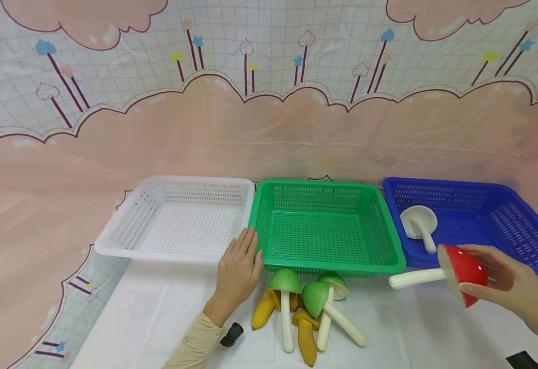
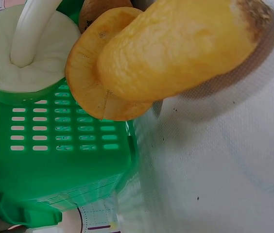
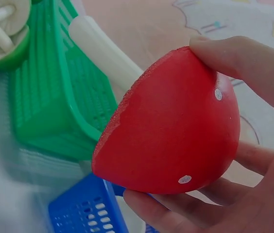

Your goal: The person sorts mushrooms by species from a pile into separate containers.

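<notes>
My right hand [image 1: 504, 277] grips a toy mushroom by its red, white-spotted cap [image 3: 171, 126]. Its white stem [image 1: 416, 278] points left, in front of the blue basket [image 1: 453, 184]. Fingers and thumb wrap the cap's rounded side in the right wrist view. With fingers straight, my left hand [image 1: 238, 269] lies at the near left corner of the green basket [image 1: 333, 267], beside the white basket [image 1: 158, 254]. Just right of that hand lie several green-capped mushrooms [image 1: 285, 281] and yellow-brown mushrooms [image 1: 307, 341]. One pale mushroom [image 1: 418, 223] lies stem toward me inside the blue basket.
The three baskets stand side by side along the back of the white-covered table [image 1: 148, 318]. A patterned pink cloth [image 1: 296, 133] hangs behind them. A small black object [image 1: 232, 334] is by my left wrist, and another dark object [image 1: 523, 360] at the lower right.
</notes>
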### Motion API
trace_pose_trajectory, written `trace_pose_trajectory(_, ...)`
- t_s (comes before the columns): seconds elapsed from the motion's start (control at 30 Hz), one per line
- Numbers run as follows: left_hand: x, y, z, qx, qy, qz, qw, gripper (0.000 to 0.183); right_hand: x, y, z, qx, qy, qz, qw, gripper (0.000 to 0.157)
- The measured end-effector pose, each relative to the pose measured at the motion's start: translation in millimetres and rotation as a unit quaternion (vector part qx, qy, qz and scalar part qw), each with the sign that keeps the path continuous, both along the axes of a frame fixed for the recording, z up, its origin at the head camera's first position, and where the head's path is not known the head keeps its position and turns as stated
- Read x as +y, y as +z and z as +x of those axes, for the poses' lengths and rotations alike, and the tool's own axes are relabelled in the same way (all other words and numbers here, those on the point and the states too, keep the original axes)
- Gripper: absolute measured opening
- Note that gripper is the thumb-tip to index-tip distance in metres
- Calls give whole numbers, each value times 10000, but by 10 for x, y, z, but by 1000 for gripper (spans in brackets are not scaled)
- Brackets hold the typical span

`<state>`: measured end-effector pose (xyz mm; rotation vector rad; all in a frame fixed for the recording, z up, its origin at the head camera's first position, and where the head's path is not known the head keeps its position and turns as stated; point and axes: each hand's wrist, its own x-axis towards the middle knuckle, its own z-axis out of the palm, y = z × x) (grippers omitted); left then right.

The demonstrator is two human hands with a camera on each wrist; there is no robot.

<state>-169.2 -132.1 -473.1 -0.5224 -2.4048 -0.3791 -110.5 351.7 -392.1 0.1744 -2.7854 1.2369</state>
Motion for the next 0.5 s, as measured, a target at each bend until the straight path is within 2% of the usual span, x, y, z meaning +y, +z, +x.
trace_pose_trajectory(0.23, 0, -17, -16, 42, -11, 25, 10000, 46, 95, 80, -34, -4, -361, 274, 9990, 74)
trace_pose_trajectory(0.5, -4, -35, -21, 60, 9, 36, 10000, 47, 278, 135, -143, 74, -470, 462, 9978, 73)
